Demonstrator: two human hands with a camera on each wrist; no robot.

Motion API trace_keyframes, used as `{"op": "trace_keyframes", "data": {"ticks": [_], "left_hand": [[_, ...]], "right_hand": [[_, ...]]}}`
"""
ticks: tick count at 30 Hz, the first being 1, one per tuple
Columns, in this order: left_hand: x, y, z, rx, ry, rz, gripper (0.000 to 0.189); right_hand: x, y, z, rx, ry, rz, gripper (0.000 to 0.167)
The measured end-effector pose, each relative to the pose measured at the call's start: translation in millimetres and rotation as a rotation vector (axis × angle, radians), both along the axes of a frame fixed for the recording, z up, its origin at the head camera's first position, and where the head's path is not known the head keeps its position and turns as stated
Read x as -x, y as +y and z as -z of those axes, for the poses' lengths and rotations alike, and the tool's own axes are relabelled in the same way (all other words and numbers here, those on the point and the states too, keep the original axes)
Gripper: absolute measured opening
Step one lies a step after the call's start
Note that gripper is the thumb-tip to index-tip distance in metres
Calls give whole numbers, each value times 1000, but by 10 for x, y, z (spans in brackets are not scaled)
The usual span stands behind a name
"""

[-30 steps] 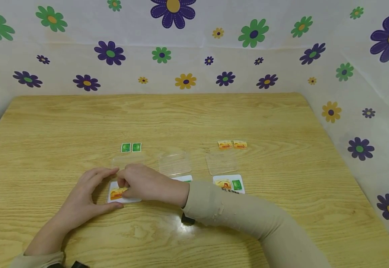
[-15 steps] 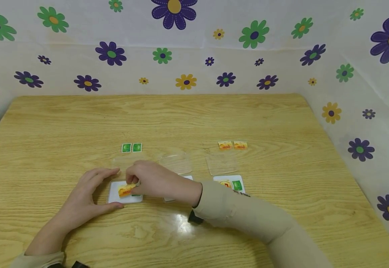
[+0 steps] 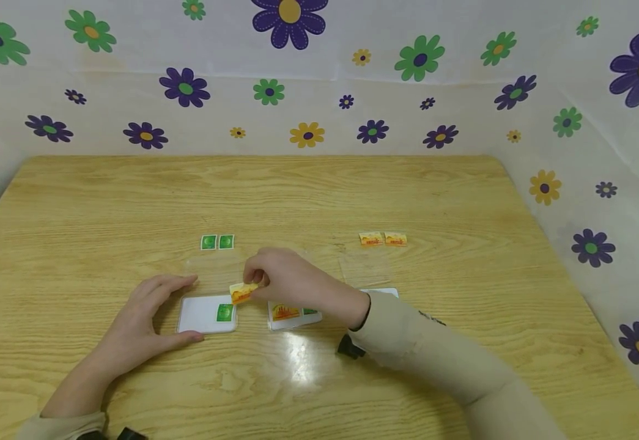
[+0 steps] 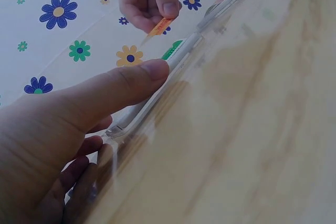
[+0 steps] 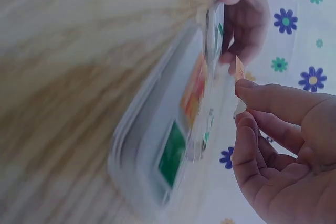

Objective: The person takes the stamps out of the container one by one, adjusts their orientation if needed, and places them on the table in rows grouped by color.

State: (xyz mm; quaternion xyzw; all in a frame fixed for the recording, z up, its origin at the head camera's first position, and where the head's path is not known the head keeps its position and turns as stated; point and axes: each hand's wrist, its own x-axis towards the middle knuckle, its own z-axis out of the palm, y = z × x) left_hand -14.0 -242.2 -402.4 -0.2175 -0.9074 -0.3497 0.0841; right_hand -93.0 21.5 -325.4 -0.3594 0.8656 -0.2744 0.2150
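Note:
My right hand (image 3: 286, 278) pinches an orange-and-yellow stamp (image 3: 242, 293) by its edge between thumb and forefinger, and its toothed edge shows in the right wrist view. The stamp is near the far right corner of a white-bottomed clear case (image 3: 200, 316), which bears one green stamp (image 3: 224, 313) on its right side. Spread around that case's left end is my left hand (image 3: 137, 324), thumb along the near edge, forefinger beyond the far edge. Under my right wrist lies a middle case (image 5: 149, 108) with an orange stamp (image 5: 195, 90) and a green stamp (image 5: 173, 156).
A third white case (image 3: 382, 292) is mostly covered by my right sleeve. Clear plastic lids (image 3: 365, 269) lie behind the cases. Two green stamps (image 3: 217, 242) rest at the back left, two orange stamps (image 3: 383, 239) at the back right, all on the wooden table (image 3: 319, 195).
My right hand has lifted the orange stamp off the left case and carried it right and away from me, uncovering the case's white bottom. My left hand has stayed in place.

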Motion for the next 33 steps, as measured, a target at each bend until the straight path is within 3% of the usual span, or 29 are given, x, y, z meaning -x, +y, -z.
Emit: {"op": "trace_keyframes", "data": {"ticks": [11,33], "left_hand": [[6,-5,6,12,14,2,87],[-3,2,-14,18,-16,-11,86]], "right_hand": [[170,371,-22,16,-23,133,18],[513,995,-9,-44,58,303,18]]}}
